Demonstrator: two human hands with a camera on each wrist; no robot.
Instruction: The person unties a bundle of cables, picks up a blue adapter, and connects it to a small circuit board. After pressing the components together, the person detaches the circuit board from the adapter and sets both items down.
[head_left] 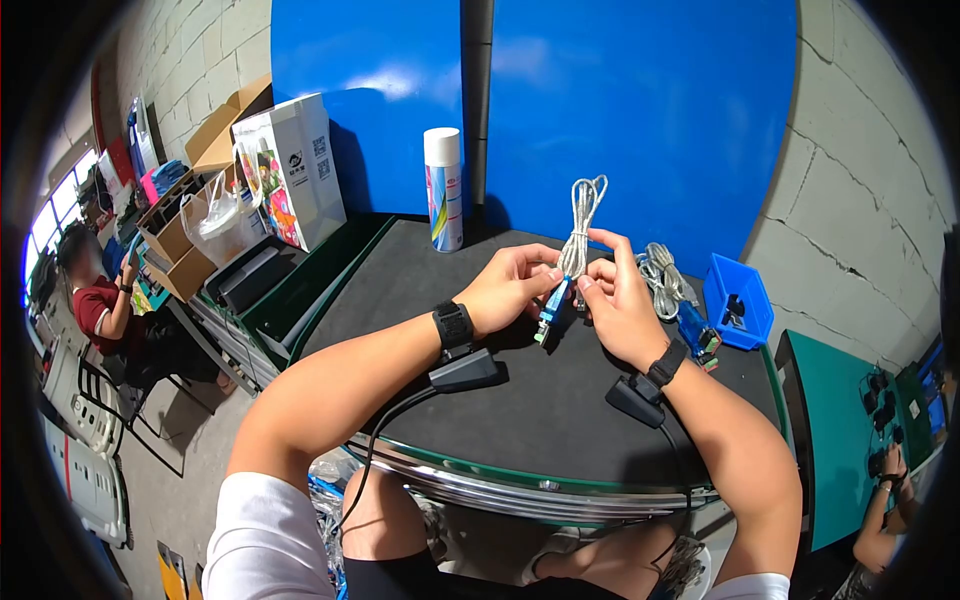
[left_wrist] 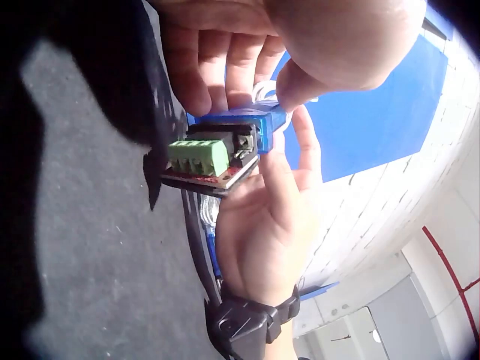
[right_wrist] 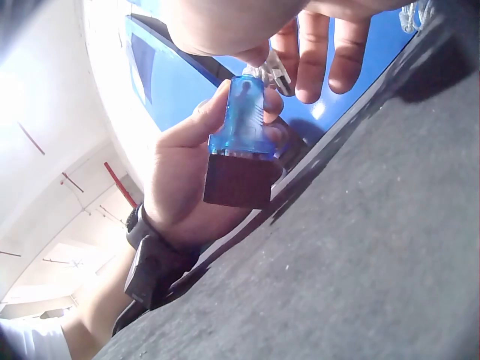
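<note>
Plenty of bare black round surface [head_left: 560, 420] toward the near edge. Left hand [head_left: 505, 290] fingers pinch the translucent blue adapter with green terminal block [left_wrist: 217, 154], held mid-air above it; right hand [head_left: 620, 305] fingers pinch its coiled grey cable [head_left: 580, 225]. Blue plastic bin [head_left: 742, 300] sits right.

blue adapter [head_left: 551, 303], green terminals [left_wrist: 198, 157], black table [head_left: 560, 400]
</note>
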